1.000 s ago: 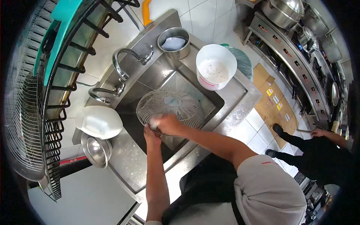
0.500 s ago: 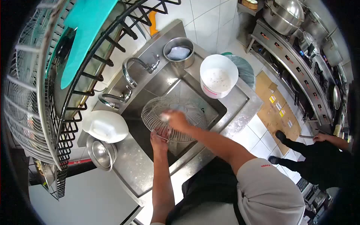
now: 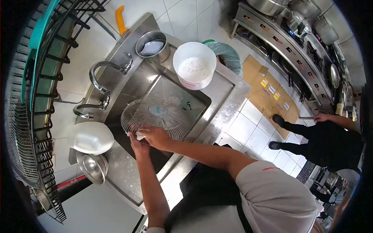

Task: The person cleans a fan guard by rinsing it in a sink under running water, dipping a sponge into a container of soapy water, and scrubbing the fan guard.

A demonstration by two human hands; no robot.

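Observation:
A round wire fan guard [image 3: 158,110] with a pale blue centre badge is held tilted over the steel sink basin [image 3: 158,83]. My left hand [image 3: 138,146] grips its near left rim from below. My right hand [image 3: 156,137] is closed on a small white piece, perhaps a sponge or cloth, and presses it to the guard's rim beside the left hand. Fingers partly cover the white piece, so its kind is unclear. Beyond the guard, a white bucket [image 3: 194,83] with foamy liquid stands on the sink's edge.
A steel pot [image 3: 160,58] with a light cloth-like piece inside stands behind the basin, near a curved faucet [image 3: 93,75]. At left are a white plastic container [image 3: 91,138], a steel bowl [image 3: 93,169] and a black wire rack [image 3: 37,124]. Another person [image 3: 318,141] stands right, near a stove [image 3: 272,37].
My right hand has moved from over the guard's middle to its near left rim, beside my left hand. The whole view has shifted, so the sink appears farther left.

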